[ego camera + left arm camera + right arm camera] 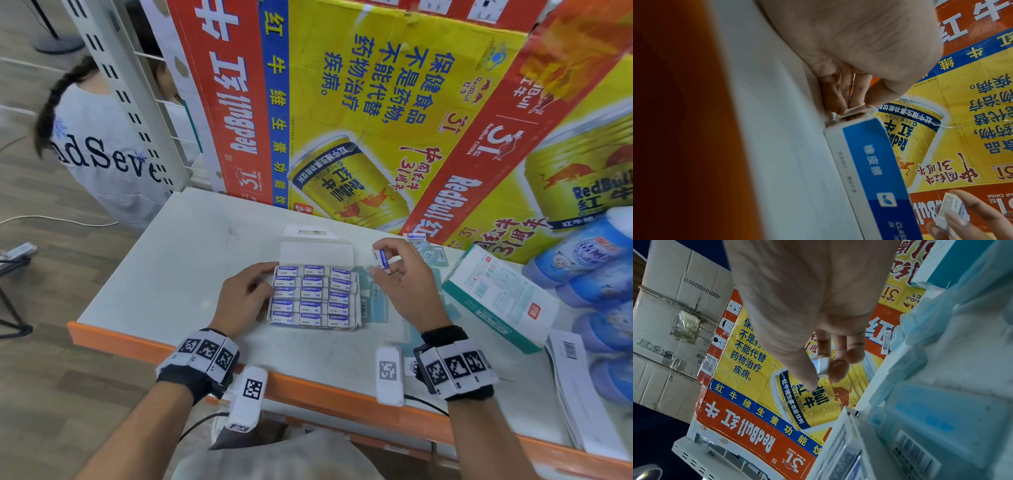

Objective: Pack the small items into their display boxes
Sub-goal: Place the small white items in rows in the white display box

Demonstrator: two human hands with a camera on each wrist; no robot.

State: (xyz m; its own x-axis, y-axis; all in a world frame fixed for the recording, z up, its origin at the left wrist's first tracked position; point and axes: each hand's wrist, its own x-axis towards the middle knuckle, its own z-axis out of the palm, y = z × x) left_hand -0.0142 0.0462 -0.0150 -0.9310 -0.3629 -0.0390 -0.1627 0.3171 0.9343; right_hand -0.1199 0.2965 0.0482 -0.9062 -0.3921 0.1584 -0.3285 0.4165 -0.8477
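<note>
An open white display box (356, 310) lies in the middle of the white shelf top, its lid flap (317, 253) folded back. Blue-and-white erasers (312, 294) fill it in three columns. My left hand (246, 294) holds the box's left side, thumb at the far left corner; the left wrist view shows its fingertips (835, 100) on the box's corner (875, 170). My right hand (400, 274) hovers just right of the box and pinches a single eraser (380, 258) between thumb and fingers, also seen in the right wrist view (822, 366).
Red Bull cartons (359, 113) wall off the back. Loose erasers (424, 250) lie behind my right hand, flat blue sleeves (376, 305) beside the box. A white-teal carton (496, 294), blue packs (599, 274) and stacked flat cartons (575, 377) crowd the right. A person (102, 147) crouches at the left.
</note>
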